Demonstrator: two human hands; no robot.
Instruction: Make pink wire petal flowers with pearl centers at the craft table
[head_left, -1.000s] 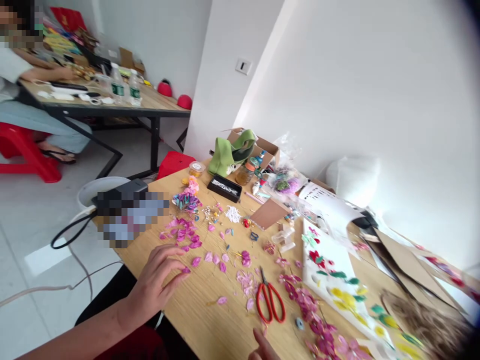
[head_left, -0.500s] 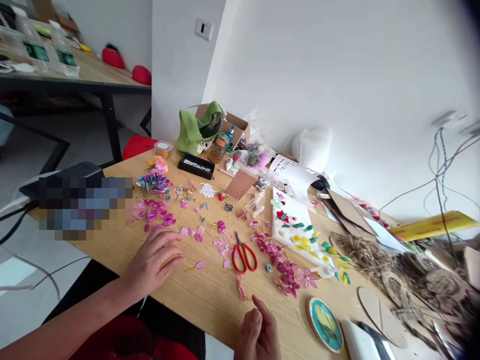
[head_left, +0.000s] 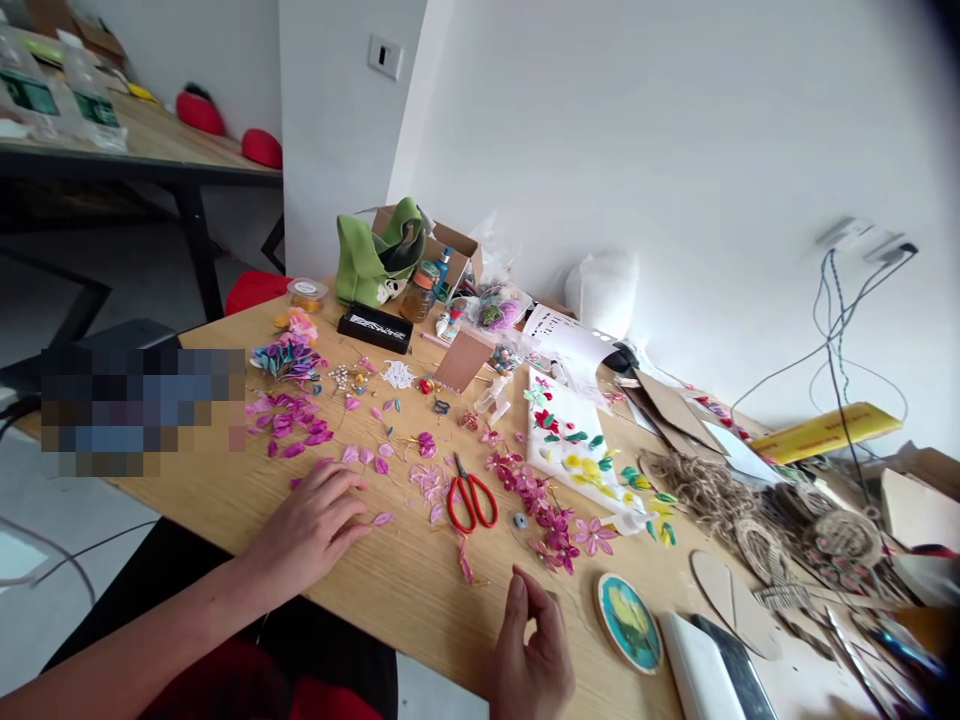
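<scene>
The hands are apart: the left hand (head_left: 319,515) curves loosely over the pale wooden table (head_left: 405,590), thumb parted, just beside a slender pink petal (head_left: 382,519). The right hand (head_left: 534,640) has thumb and forefinger tips close; I cannot tell whether they pinch anything. The petal should be light, soft and easily creased, best held by one end; it looks pointed, tapering. Beyond lie steel scissors with red looped handles (head_left: 466,478).

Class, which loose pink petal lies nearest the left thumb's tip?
The lone pink petal just right of the left hand; the other loose petals lie farther from that thumb tip.

Left hand (head_left: 319,512) outstretched, right hand (head_left: 534,640) curled
</scene>
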